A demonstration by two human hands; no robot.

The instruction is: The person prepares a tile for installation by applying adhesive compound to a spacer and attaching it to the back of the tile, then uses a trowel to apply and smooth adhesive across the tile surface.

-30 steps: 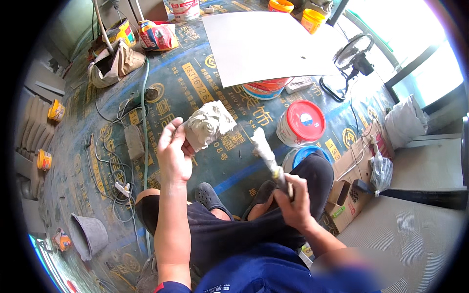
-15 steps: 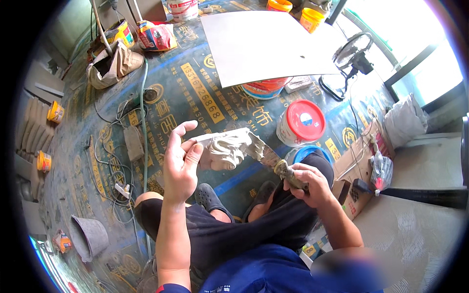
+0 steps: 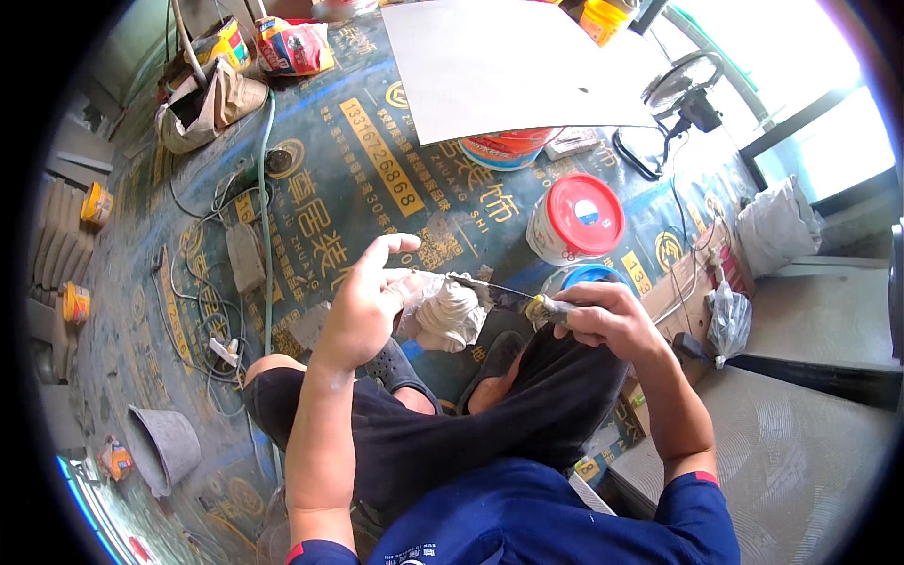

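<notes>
My left hand [image 3: 365,306] pinches the edge of a thin flat piece heaped with pale grey paste [image 3: 447,315]. Its thumb presses on the edge while the forefinger sticks out above. The paste hides most of that piece, so its kind is unclear. In my right hand [image 3: 610,318] is a putty knife [image 3: 556,310], gripped by its stubby, paste-smeared handle. The knife's blade points left, seen nearly edge-on, and its tip reaches the right side of the paste. Both hands are in front of my knees, above the floor.
Beyond my right hand stand a red-lidded white bucket [image 3: 576,218] and a blue-rimmed bucket [image 3: 586,275]. A large white board [image 3: 508,66] rests on another bucket farther off, beside a black fan [image 3: 683,104]. Cables [image 3: 212,315] and a grey bucket [image 3: 162,450] lie to the left.
My right hand has turned the putty knife, so its blade shows edge-on and sits higher against the paste. My left hand has tilted and moved slightly right. The whole view has shifted a little.
</notes>
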